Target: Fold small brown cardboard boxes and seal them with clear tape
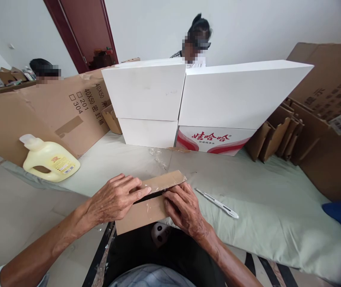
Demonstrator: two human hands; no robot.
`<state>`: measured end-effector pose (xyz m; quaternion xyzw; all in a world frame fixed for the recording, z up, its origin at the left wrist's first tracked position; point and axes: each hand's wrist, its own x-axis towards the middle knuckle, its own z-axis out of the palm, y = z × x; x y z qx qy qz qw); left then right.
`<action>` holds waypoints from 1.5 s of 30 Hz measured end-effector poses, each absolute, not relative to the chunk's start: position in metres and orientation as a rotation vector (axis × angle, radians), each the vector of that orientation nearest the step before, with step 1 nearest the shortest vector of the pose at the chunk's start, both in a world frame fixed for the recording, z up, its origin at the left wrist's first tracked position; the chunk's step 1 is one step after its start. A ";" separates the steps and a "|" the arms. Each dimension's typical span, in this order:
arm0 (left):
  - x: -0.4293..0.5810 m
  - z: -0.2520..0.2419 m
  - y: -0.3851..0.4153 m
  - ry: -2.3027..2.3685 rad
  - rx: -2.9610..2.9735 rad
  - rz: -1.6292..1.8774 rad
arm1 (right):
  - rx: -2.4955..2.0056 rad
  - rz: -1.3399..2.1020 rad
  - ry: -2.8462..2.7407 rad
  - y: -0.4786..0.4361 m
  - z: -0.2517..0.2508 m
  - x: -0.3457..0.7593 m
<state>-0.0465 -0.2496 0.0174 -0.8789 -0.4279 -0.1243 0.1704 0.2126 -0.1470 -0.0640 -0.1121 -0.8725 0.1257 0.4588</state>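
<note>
Your left hand (118, 199) grips the left end of a small brown cardboard box (148, 213), one digit lying along its upper flap, while your right hand (184, 205) has its fingers curled and pinching the right end by the gap. The box is held above your lap, at the near edge of the green cloth (257, 207). Judging by how it stands, the work is partway: the two panels are parted along a dark slot, but neither is folded well back, and clear tape clings to the cardboard. Whatever is inside is hidden from you here. The box looks plain and tan, unprinted on the faces that show, with shiny film strands and a ragged right edge on the upper flap. Just right of your right hand lies a white utility knife (217, 203), not in use. Beyond the box sit crumpled clear plastic scraps (158, 157), then white cartons (215, 95) behind them, a yellow jug (55, 161) to the left, and folded cardboard (278, 135) standing at the right.
</note>
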 end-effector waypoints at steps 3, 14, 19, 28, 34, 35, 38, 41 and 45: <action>-0.043 0.018 -0.251 -1.170 -2.509 -0.463 | -0.273 0.298 -2.153 -0.150 -0.066 0.216; -0.029 0.016 -0.265 -1.141 -2.575 -0.626 | -0.310 0.235 -2.107 -0.168 -0.079 0.230; -0.028 0.017 -0.265 -1.447 -2.703 -0.830 | -0.321 0.237 -2.144 -0.171 -0.081 0.231; -0.020 0.013 -0.259 -1.666 -2.605 -0.921 | -0.329 0.234 -2.081 -0.171 -0.085 0.225; -0.020 0.012 -0.255 -1.756 -2.595 -0.983 | -0.333 0.230 -2.081 -0.172 -0.083 0.225; -0.020 0.012 -0.254 -1.768 -2.599 -0.996 | -0.337 0.235 -2.081 -0.172 -0.082 0.225; -0.019 0.014 -0.253 -1.788 -2.617 -1.034 | -0.354 0.251 -2.078 -0.173 -0.083 0.225; -0.015 0.015 -0.253 -1.806 -2.626 -1.052 | -0.347 0.250 -2.066 -0.173 -0.083 0.224; -0.010 0.015 -0.250 -1.847 -2.633 -1.067 | -0.347 0.255 -2.059 -0.173 -0.082 0.222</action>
